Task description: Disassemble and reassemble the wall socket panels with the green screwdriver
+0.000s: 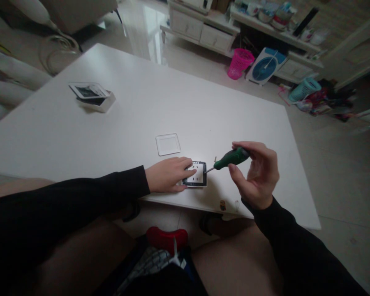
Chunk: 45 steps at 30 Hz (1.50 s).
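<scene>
Black sleeves (pixel 64 209) lie closest; left hand (pixel 166 176) clasps the wall socket (pixel 200 175), fingers splayed; right hand (pixel 260 177) pinches the screwdriver (pixel 232 158) toward two o'clock; so slanted, its tip could slip.

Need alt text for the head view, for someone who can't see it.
The right hand holds a green screwdriver with its tip at the right edge of a socket, which the left hand grips on a white table. A pale frame lies beyond the socket, and a small box sits farther left.
</scene>
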Tool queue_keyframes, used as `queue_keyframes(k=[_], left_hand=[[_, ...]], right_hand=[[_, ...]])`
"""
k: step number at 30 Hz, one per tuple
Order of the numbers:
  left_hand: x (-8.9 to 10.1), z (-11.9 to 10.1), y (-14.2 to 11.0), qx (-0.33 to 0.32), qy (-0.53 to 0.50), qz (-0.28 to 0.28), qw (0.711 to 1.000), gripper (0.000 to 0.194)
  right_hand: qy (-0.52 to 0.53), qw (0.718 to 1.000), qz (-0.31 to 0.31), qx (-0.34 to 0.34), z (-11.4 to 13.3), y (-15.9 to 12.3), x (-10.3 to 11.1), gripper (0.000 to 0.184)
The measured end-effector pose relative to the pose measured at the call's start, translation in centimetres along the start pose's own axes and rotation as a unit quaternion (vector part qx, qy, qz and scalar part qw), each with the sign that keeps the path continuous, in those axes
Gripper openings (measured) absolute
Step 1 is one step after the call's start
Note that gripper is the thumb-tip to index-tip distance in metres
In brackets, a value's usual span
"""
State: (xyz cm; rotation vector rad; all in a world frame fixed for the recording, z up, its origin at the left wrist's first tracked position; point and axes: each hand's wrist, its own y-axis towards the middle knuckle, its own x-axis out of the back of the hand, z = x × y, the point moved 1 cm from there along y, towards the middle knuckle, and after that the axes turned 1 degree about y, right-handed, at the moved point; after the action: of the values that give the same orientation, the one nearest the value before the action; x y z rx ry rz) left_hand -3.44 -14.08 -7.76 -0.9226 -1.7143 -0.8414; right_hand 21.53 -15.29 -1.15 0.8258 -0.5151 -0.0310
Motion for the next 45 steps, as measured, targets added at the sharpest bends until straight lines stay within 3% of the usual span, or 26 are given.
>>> queue_keyframes(k=[6, 11, 14, 17, 22, 27, 32, 37, 45], left_hand=[[-0.19, 0.11, -0.05, -0.004, 0.001, -0.002, 1.0, 0.045], [-0.03, 0.01, 0.01, 0.0, -0.006, -0.002, 1.0, 0.044], [0.02, -0.03, -0.02, 0.001, -0.01, -0.004, 1.0, 0.044], [-0.08, 0.02, -0.12, -0.005, -0.014, -0.014, 1.0, 0.044], [-0.26, 0.11, -0.17, -0.004, -0.012, -0.016, 1.0, 0.045], [-0.09, 0.02, -0.08, -0.001, -0.009, -0.005, 1.0, 0.044], [-0.09, 0.01, -0.09, -0.003, -0.014, -0.013, 1.0, 0.043], [-0.14, 0.07, -0.13, -0.005, -0.013, -0.018, 1.0, 0.043], [-0.21, 0.06, -0.08, 0.002, -0.005, -0.002, 1.0, 0.045]], right_hand=[[0.0, 1.0, -0.022, -0.004, -0.35, -0.1, 0.02, 0.059], [0.007, 1.0, -0.005, 0.006, -0.12, 0.1, 0.09, 0.047], [-0.02, 0.999, -0.025, 0.032, -0.23, 0.26, 0.11, 0.051], [-0.001, 1.0, -0.028, 0.012, -0.24, 0.15, -0.02, 0.055], [0.015, 1.0, -0.011, -0.005, 0.01, 0.12, 0.01, 0.048], [-0.017, 0.999, -0.028, 0.028, -0.19, 0.3, 0.13, 0.053], [0.019, 1.0, -0.011, -0.004, -0.16, 0.13, 0.0, 0.052], [-0.023, 0.999, -0.023, 0.021, -0.28, 0.15, 0.2, 0.05], [0.006, 1.0, -0.015, 0.009, -0.08, 0.15, 0.15, 0.049]])
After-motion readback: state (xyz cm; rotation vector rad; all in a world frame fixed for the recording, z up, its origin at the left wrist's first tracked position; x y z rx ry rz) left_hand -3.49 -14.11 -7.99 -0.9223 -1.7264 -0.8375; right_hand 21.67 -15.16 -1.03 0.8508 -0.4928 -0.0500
